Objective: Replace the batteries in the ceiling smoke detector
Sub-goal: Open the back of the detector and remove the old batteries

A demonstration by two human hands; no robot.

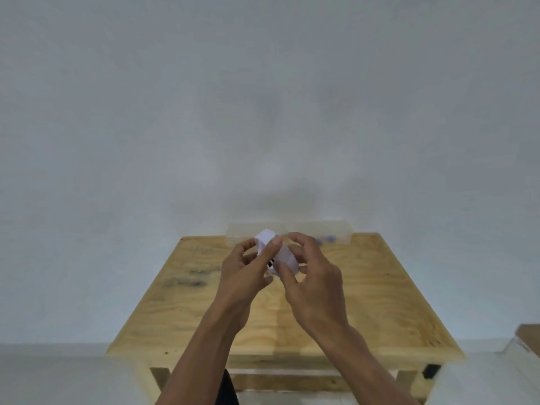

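White, the one smoke detector [277,252] sits between two hands, left hand [245,273] and right hand [312,276] both pinching it above the plywood tabletop [380,302].

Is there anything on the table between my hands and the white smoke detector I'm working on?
Nothing visible. Both the left hand and the right hand already hold the white smoke detector directly, above the wooden table. The clear plastic box sits behind it, out of the way.

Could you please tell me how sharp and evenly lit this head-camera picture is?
Head view: soft all over; the white plastic smoke detector between the hands is overexposed, its detail lost; the clear plastic box behind is hazy; faint shadows fall on the wall.
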